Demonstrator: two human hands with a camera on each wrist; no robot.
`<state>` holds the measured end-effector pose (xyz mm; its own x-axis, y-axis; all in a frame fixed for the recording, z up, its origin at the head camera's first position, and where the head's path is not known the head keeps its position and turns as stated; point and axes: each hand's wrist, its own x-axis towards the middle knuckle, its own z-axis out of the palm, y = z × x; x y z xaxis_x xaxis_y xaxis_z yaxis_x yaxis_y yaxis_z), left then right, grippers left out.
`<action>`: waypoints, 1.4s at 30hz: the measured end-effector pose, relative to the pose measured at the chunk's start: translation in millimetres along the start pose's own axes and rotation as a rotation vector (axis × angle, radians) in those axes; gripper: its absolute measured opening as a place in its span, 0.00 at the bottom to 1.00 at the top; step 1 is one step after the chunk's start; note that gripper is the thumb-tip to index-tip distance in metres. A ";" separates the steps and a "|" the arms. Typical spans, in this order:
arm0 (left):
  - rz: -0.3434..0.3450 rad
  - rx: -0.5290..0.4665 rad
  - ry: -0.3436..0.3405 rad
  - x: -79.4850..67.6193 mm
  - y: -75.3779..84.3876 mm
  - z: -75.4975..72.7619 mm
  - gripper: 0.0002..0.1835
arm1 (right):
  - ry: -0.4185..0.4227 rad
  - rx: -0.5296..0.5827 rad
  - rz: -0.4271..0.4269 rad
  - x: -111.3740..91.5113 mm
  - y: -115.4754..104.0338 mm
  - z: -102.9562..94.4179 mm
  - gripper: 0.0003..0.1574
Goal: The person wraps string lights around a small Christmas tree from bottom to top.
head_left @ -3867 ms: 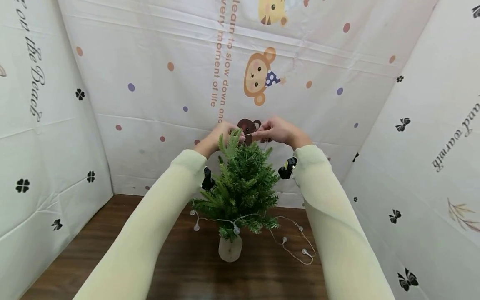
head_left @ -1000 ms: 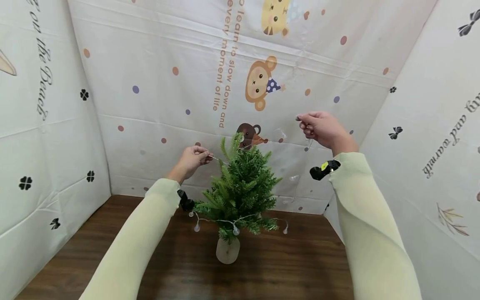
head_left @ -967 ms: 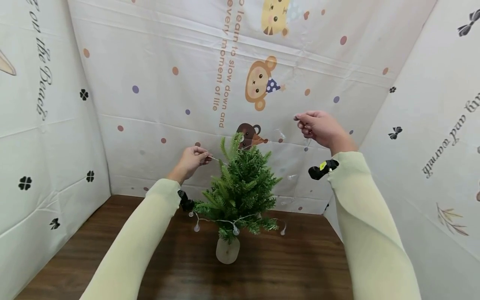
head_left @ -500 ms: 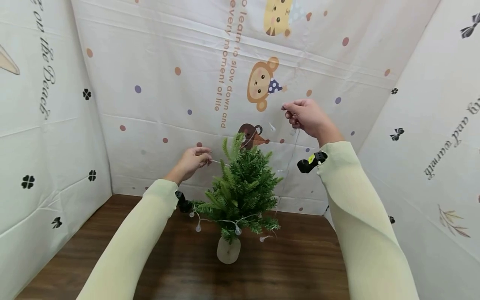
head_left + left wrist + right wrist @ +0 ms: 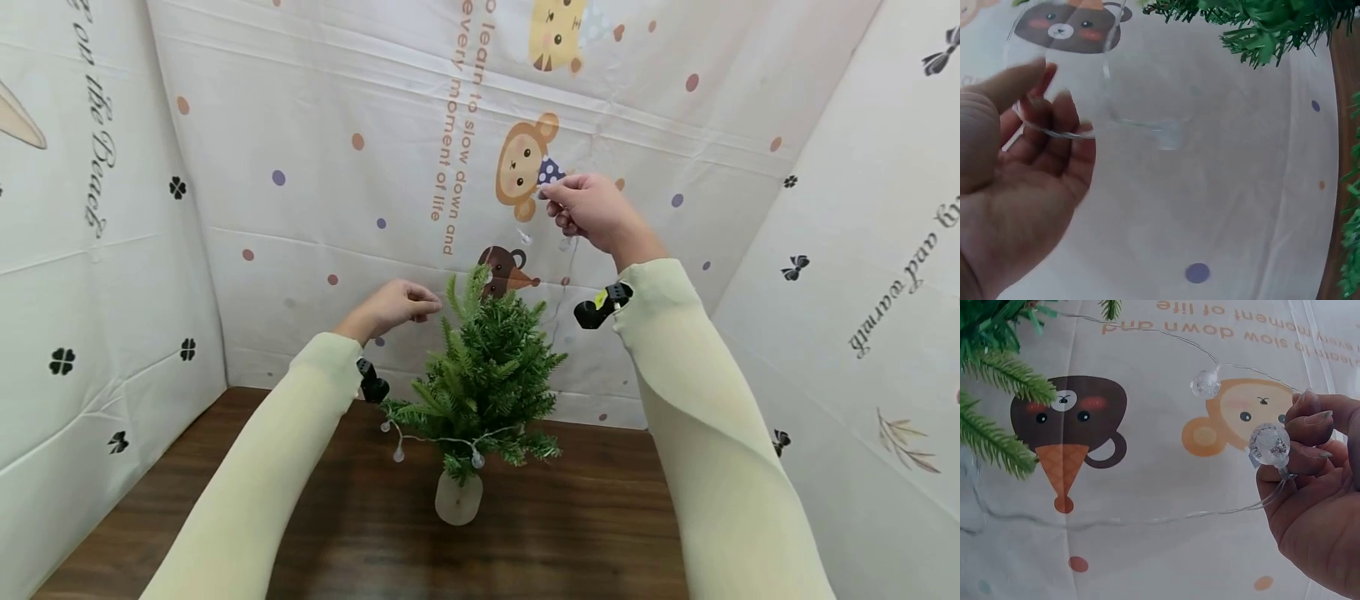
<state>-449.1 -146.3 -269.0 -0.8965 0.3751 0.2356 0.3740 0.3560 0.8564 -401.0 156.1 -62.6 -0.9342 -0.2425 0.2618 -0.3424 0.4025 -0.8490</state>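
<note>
A small green artificial Christmas tree (image 5: 498,367) stands before me on a pale rounded base (image 5: 458,500). A string of fairy lights (image 5: 438,439) with clear round bulbs drapes its lower branches. My right hand (image 5: 592,212), above and right of the treetop, pinches the light string's thin wire. In the right wrist view, one bulb (image 5: 1269,444) sits against its fingers and another bulb (image 5: 1205,384) hangs along the wire. My left hand (image 5: 393,308) is beside the upper left branches with fingers curled; the left wrist view shows clear wire (image 5: 1054,133) running across them.
The dark wood tabletop (image 5: 360,533) runs under the tree. A printed white cloth (image 5: 330,183) hangs close behind, with white cloth walls at left (image 5: 97,333) and right (image 5: 840,292). Black wrist cameras (image 5: 600,308) are strapped at both sleeves.
Both hands started together at the treetop, then spread apart. Lately my right hand has risen and moved left, lifting the trailing string off the table; my left hand has shifted slightly up towards the tree.
</note>
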 end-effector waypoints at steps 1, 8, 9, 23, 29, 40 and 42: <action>0.003 -0.003 0.004 0.3 3.7 0.0 0.18 | 0.001 -0.002 0.000 0.4 -1.3 1.2 0.18; 0.065 -0.222 0.067 0.5 20.1 -0.6 0.16 | 0.003 -0.040 -0.006 1.7 -4.2 9.2 0.18; 0.071 -0.263 0.070 -0.1 21.7 -1.3 0.16 | 0.002 -0.047 -0.008 1.4 -3.8 9.8 0.18; 0.129 -0.694 -0.024 -10.2 30.0 -12.5 0.11 | -0.010 -0.106 0.018 -0.7 16.6 -6.4 0.18; 0.214 -0.775 -0.061 -12.9 27.1 -15.5 0.15 | -0.009 -0.108 0.013 -2.8 31.3 -16.9 0.18; 0.248 -0.761 0.070 -11.7 30.2 -15.1 0.15 | -0.172 -0.079 0.206 -13.1 63.1 -35.7 0.19; 0.247 -0.755 0.104 -10.8 32.4 -15.0 0.13 | -0.205 -0.134 0.208 -14.9 68.7 -38.6 0.20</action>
<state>-430.8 -151.7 -237.0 -0.8404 0.2722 0.4686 0.3364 -0.4159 0.8449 -414.5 221.5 -107.1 -0.9505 -0.3101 -0.0205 -0.1691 0.5712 -0.8032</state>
